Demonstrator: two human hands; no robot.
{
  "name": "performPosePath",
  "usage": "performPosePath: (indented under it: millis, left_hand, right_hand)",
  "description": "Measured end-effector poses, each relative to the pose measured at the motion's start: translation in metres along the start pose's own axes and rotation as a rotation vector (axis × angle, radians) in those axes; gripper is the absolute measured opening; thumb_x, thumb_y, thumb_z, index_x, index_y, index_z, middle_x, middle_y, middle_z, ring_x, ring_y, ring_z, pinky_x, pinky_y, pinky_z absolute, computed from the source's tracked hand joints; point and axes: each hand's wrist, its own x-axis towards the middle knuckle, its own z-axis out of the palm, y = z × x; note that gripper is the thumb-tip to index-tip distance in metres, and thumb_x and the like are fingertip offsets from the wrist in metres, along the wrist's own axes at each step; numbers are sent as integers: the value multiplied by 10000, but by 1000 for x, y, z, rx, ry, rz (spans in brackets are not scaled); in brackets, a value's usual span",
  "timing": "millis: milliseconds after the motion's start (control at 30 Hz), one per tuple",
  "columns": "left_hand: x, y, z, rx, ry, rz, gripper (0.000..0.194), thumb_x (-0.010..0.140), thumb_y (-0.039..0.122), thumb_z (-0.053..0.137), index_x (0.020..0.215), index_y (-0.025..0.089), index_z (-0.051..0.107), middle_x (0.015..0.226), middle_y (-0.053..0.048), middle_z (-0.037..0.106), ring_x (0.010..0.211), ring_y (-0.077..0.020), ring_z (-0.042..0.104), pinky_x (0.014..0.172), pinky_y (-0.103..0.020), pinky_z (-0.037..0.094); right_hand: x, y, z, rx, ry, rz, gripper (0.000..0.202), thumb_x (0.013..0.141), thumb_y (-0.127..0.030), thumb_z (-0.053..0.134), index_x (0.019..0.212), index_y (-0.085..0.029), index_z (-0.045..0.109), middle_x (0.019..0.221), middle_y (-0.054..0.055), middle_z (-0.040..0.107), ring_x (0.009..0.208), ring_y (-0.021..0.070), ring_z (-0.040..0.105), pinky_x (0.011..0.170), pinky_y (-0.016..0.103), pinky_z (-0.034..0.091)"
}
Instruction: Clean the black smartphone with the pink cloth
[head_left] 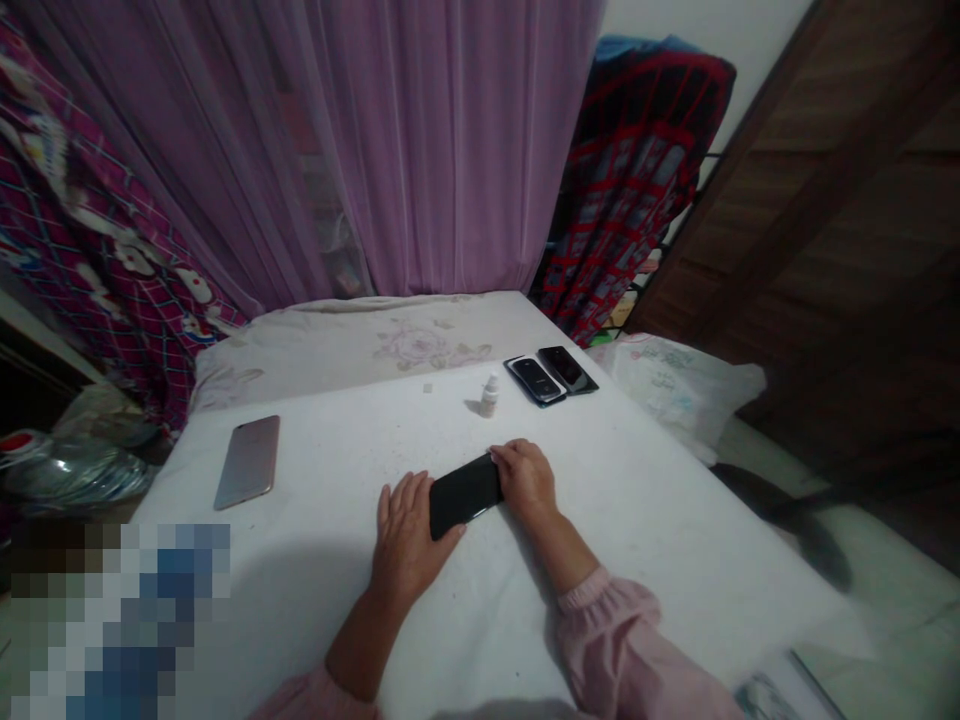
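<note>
A black smartphone (466,494) lies on the white-covered table with its dark, glossy side up, slanting upward to the right. Around its left end my left hand (409,530) holds it, the thumb along the near edge and the fingers at the far left corner. My right hand (527,482) is closed at the phone's right end, fingertips pinched together over the far right corner. A small pale spot shows at those fingertips; whether it is a held thing or a nail I cannot tell. Beyond the hands stands a small white bottle (490,396).
A rose-gold phone (249,462) lies at the left. Two dark phone-like items (535,379) (570,369) sit at the far right edge. A tiny pale square (428,388) lies farther back. A plastic bag (667,385) is beside the table; bottles (64,470) stand at far left.
</note>
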Motion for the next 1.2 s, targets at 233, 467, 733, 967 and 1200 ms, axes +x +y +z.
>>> performPosePath:
  millis: [233, 467, 733, 967, 1200]
  left_hand:
    - [0, -1, 2, 29, -30, 11, 695, 827, 439, 575, 1407, 107, 385, 1401, -185, 523, 1347, -334, 423, 1150, -576, 212]
    - [1, 3, -2, 42, -49, 3, 616, 859, 433, 543, 1382, 131, 427, 1413, -169, 520, 1356, -329, 415, 1151, -574, 195]
    - [2, 4, -3, 32, -83, 10, 623, 869, 422, 529, 1405, 124, 420, 1452, -173, 476, 1386, -333, 374, 1152, -586, 184]
    - [4, 4, -8, 30, -142, 4, 615, 872, 416, 532, 1388, 94, 435, 1474, -182, 438, 1403, -326, 347, 1144, -600, 199]
    - [4, 5, -7, 24, -81, -8, 607, 856, 409, 556, 1381, 124, 451, 1454, -177, 469, 1382, -341, 379, 1142, -601, 211]
  right_hand:
    - [-2, 24, -4, 250, 4, 6, 213, 895, -255, 552, 990, -251, 743, 952, 38, 710, 906, 183, 630, 833, 292, 470]
    - [-12, 18, -7, 162, -61, -86, 219, 883, -214, 581, 1015, -262, 748, 933, 46, 692, 896, 181, 608, 796, 286, 476]
    - [-40, 25, -23, 159, -44, -133, 219, 913, -238, 556, 987, -278, 758, 888, 39, 675, 827, 164, 605, 716, 264, 465]
    - [-8, 11, -9, 92, -52, -80, 209, 880, -190, 589, 969, -263, 763, 893, 36, 678, 862, 170, 606, 743, 255, 456]
    - [-9, 11, -5, 68, -13, -120, 211, 891, -205, 579, 995, -261, 754, 904, 37, 679, 855, 169, 605, 751, 252, 453]
